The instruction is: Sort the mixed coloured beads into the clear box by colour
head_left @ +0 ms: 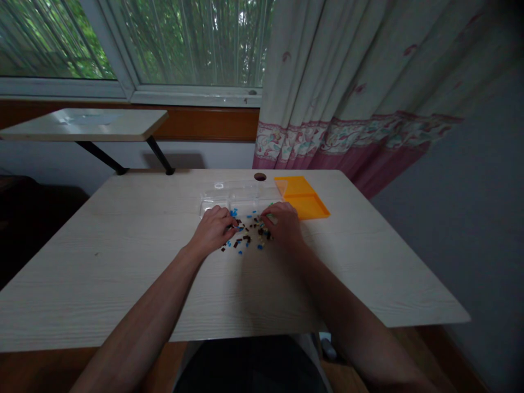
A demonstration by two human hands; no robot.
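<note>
Small building-block pieces (247,238) in blue, dark brown, black and pale yellow lie loose on the table between my hands. My left hand (213,228) is at the left side of the pieces, its thumb and fingertips drawn together. Whatever it pinches is too small to make out. On the right side, my right hand (284,220) has its fingers curled against the thumb over the pieces, and anything between them is hidden. Just beyond both hands lies a clear plastic compartment tray (244,206), with a few blue pieces (233,212) near its front edge.
An open orange plastic case (307,206) lies right of the tray. A round cable hole (260,177) is near the back edge of the wooden table (135,245). A raised shelf (123,125) on black legs stands at back left; a curtain (311,98) hangs behind.
</note>
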